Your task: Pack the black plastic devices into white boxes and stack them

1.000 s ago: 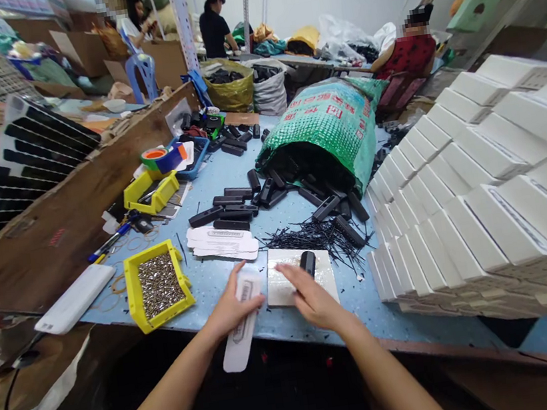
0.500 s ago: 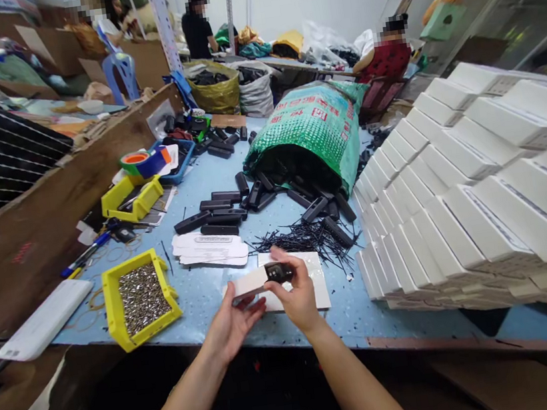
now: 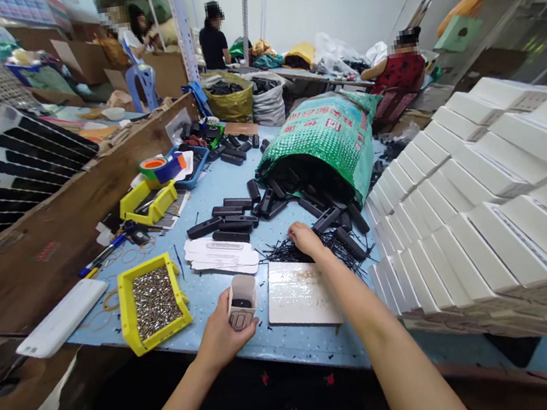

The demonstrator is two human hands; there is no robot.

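The left hand [image 3: 223, 326] was clamped round a small white box [image 3: 241, 299], open end up with something dark inside, held just over the near edge of the blue tabletop [image 3: 231, 190]. Beside it lay a white tile [image 3: 301, 294] and a yellow tray of screws [image 3: 153, 303]. Further in, the right hand [image 3: 305, 239] rested on a heap of thin black ties [image 3: 326, 243], fingers curled; whether it gripped any, I couldn't tell. Behind, black casings [image 3: 227, 215] spilled from a green sack [image 3: 322, 136]; stacked white boxes [image 3: 473, 192] crowded the right.

left hand [image 3: 222, 333] curled closed, right hand [image 3: 304, 240] stretched forward (fingers bent down).
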